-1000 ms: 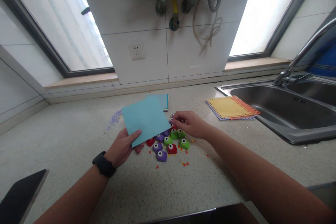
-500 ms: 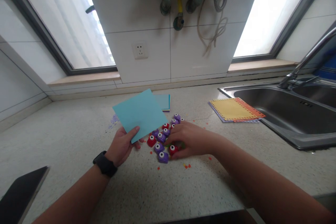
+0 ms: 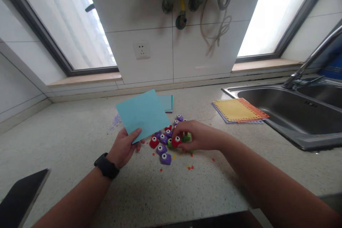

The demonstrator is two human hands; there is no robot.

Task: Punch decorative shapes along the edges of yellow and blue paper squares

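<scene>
Light-blue square paper sheet (image 3: 144,114): above counter (image 3: 139,192), near corner pinched in your left hand (image 3: 123,150); likely light, easily creased
Small red plastic punch (image 3: 175,142): among punches, gripped by your right hand (image 3: 197,135); probably stiff, slick; grasp sides

A black watch (image 3: 107,166) is being worn on the left wrist, by the left hand (image 3: 125,149). A dark band is being wrapped round the wrist. The right hand (image 3: 196,136) is being kept bare, and bare skin is being shown on both forearms.
</scene>
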